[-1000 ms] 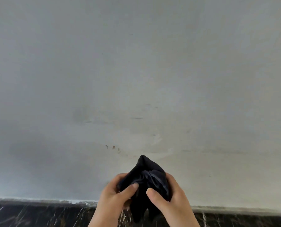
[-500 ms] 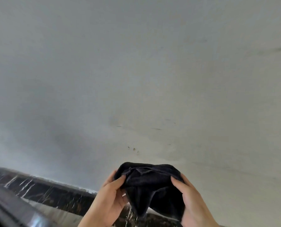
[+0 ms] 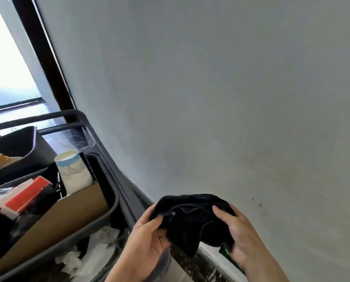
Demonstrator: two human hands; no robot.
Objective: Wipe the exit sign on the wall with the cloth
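Observation:
Both of my hands hold a black cloth (image 3: 190, 220) low in front of the grey-white wall (image 3: 210, 98). My left hand (image 3: 147, 245) pinches its left edge, and my right hand (image 3: 241, 237) grips its right side, so the cloth hangs spread between them. A small green-lit dark object (image 3: 228, 254), possibly the exit sign, peeks out low on the wall under my right hand; most of it is hidden by the cloth and the hand.
A grey cleaning cart (image 3: 100, 200) stands at the left against the wall. It carries a cardboard box (image 3: 53, 224), a white canister (image 3: 72, 171), a red-and-white box (image 3: 23, 196), a dark bin (image 3: 17, 151) and crumpled paper (image 3: 92, 255). A black door frame (image 3: 47, 64) borders a bright opening.
The view has swung left and down, which brings the cart and doorway into sight. My hands have pulled the bunched cloth apart and spread it wider.

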